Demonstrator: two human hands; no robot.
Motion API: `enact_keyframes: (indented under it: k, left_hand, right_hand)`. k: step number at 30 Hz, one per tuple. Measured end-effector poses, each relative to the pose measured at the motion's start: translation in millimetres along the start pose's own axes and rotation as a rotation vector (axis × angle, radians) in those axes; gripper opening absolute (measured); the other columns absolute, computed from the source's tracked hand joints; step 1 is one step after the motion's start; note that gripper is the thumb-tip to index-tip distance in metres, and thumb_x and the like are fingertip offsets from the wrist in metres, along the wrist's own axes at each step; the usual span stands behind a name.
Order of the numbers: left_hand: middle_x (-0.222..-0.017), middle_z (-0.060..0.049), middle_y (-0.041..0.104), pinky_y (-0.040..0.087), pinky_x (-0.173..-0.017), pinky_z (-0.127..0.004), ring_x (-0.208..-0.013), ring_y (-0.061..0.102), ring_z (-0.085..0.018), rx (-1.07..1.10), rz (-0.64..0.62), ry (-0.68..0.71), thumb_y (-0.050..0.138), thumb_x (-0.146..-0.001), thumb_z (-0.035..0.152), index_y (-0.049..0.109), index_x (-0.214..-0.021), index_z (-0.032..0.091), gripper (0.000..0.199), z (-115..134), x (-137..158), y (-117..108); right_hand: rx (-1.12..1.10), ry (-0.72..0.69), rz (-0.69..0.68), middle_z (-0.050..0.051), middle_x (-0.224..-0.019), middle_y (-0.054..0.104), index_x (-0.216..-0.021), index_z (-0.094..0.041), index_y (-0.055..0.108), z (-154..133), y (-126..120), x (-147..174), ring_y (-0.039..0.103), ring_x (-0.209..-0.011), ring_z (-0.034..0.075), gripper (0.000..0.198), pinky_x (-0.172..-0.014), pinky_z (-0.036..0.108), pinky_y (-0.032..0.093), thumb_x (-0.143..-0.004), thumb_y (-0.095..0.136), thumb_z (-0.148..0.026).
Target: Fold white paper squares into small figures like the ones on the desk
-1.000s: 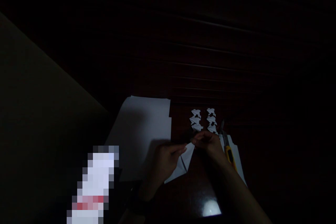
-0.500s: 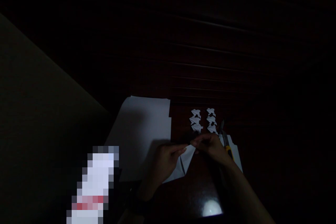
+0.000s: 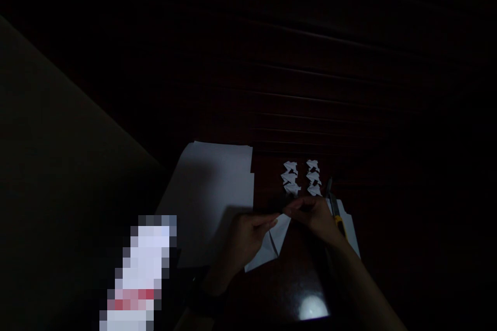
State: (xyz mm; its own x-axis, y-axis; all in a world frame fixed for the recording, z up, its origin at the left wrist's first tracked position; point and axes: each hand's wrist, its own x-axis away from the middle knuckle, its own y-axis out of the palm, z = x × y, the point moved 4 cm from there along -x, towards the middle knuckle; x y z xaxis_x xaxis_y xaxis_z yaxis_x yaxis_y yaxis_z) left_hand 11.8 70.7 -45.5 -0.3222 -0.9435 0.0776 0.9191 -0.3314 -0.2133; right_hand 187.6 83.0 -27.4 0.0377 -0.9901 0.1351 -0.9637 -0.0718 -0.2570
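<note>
A partly folded white sheet of paper (image 3: 280,232) is held between my two hands, just above the dark table. My left hand (image 3: 248,238) pinches its upper left side, with thumb and fingers closed on it. At the top corner my right hand (image 3: 312,217) closes its fingertips on the paper, close to the left fingertips. A crease or slit runs down the paper toward its lower edge. Beyond the hands lie small folded paper pieces in two columns, a left one (image 3: 290,178) and a right one (image 3: 313,178).
Large white paper sheets (image 3: 217,176) lie to the left. Right of my right hand, a yellow-handled utility knife (image 3: 340,225) rests by more white paper (image 3: 351,230). A pixelated bright object (image 3: 140,269) stands at lower left. The dark table (image 3: 287,289) reflects a light.
Both hands stay closed on the paper at nearly the same spot. The paper's lower edge has shifted slightly right, and the view has moved a little.
</note>
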Motion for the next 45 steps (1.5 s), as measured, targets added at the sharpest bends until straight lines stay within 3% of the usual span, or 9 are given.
enact_keyframes:
  k: [8, 16, 20, 23, 25, 27, 31, 35, 45]
  left_hand:
    - [-0.1, 0.0, 0.071, 0.054, -0.081, -0.031, -0.089, 0.068, -0.02, 0.036, 0.008, -0.003, 0.057, -0.083, 0.027, 0.07, -0.1, 0.025, 0.022, -3.8, -0.3, 0.0]
    - [-0.1, 0.001, 0.072, 0.053, -0.082, -0.03, -0.091, 0.067, -0.02, 0.053, 0.0, -0.002, 0.058, -0.083, 0.029, 0.071, -0.099, 0.025, 0.021, -1.0, 0.2, -0.1]
    - [-0.099, 0.0, 0.072, 0.053, -0.082, -0.03, -0.091, 0.067, -0.02, 0.033, 0.087, -0.024, 0.058, -0.082, 0.03, 0.071, -0.098, 0.025, 0.021, -0.7, -0.3, -4.4]
    - [-0.096, -0.003, 0.073, 0.053, -0.079, -0.029, -0.088, 0.068, -0.021, 0.02, 0.199, -0.049, 0.06, -0.08, 0.031, 0.072, -0.095, 0.022, 0.022, -2.6, -1.3, -8.6]
    - [-0.094, -0.003, 0.073, 0.053, -0.077, -0.029, -0.086, 0.068, -0.021, 0.046, 0.219, -0.071, 0.061, -0.079, 0.032, 0.073, -0.094, 0.02, 0.022, -4.3, -2.6, -8.6]
    - [-0.094, -0.003, 0.073, 0.053, -0.076, -0.028, -0.086, 0.068, -0.021, 0.101, 0.194, -0.091, 0.062, -0.078, 0.033, 0.073, -0.094, 0.02, 0.023, -5.4, -4.1, -6.9]
    - [-0.092, -0.004, 0.074, 0.052, -0.071, -0.025, -0.083, 0.068, -0.02, 0.19, 0.098, -0.125, 0.062, -0.078, 0.033, 0.073, -0.092, 0.019, 0.023, -3.1, -5.9, -3.8]
    - [-0.075, -0.003, 0.073, 0.048, -0.058, -0.021, -0.069, 0.066, -0.018, 0.112, 0.038, -0.12, 0.061, -0.078, 0.035, 0.073, -0.076, 0.017, 0.022, 1.5, -5.1, -4.4]
    - [-0.077, -0.004, 0.073, 0.048, -0.058, -0.022, -0.07, 0.066, -0.018, 0.125, 0.144, -0.112, 0.061, -0.078, 0.037, 0.072, -0.079, 0.018, 0.022, -5.3, -4.0, -5.6]
  right_hand:
    - [-0.026, -0.001, 0.059, -0.002, -0.059, 0.06, -0.076, -0.017, 0.066, 0.9, 1.1, 1.0, 0.053, -0.053, 0.011, 0.019, -0.049, 0.022, 0.039, -0.066, 0.074, -0.031]
    - [-0.153, 0.036, 0.03, -0.004, -0.052, 0.057, -0.09, -0.018, 0.064, -2.3, 2.0, 1.8, 0.052, -0.049, 0.012, 0.023, -0.052, 0.023, 0.04, -0.073, 0.069, -0.032]
    - [-0.121, 0.016, 0.104, -0.004, -0.057, 0.057, -0.102, -0.019, 0.061, -3.9, 9.3, 4.7, 0.052, -0.053, 0.012, 0.032, -0.052, 0.022, 0.039, -0.075, 0.067, -0.036]
    - [-0.093, 0.027, 0.038, -0.002, -0.062, 0.056, -0.082, -0.016, 0.062, 1.8, 21.9, 6.6, 0.05, -0.055, 0.012, 0.024, -0.051, 0.022, 0.036, -0.075, 0.066, -0.039]
    - [-0.049, 0.027, 0.032, -0.003, -0.056, 0.049, -0.061, -0.014, 0.056, 7.5, 26.1, 6.4, 0.044, -0.053, 0.01, 0.03, -0.049, 0.021, 0.032, -0.074, 0.067, -0.04]
    - [-0.065, 0.06, 0.034, -0.004, -0.053, 0.045, -0.055, -0.014, 0.052, 13.9, 26.8, 5.2, 0.04, -0.05, 0.009, 0.035, -0.048, 0.021, 0.029, -0.073, 0.067, -0.041]
    - [-0.185, 0.14, -0.006, -0.003, -0.054, 0.049, -0.056, -0.014, 0.054, 21.0, 25.2, 3.5, 0.041, -0.05, 0.009, 0.035, -0.049, 0.021, 0.031, -0.071, 0.069, -0.043]
    - [-0.204, 0.158, -0.025, -0.002, -0.057, 0.053, -0.06, -0.013, 0.057, 20.0, 23.3, 4.2, 0.043, -0.052, 0.009, 0.034, -0.051, 0.022, 0.033, -0.07, 0.069, -0.044]
    - [-0.074, 0.106, -0.054, -0.002, -0.052, 0.049, -0.055, -0.013, 0.057, 12.7, 20.9, 3.4, 0.04, -0.049, 0.009, 0.039, -0.047, 0.021, 0.031, -0.072, 0.066, -0.046]
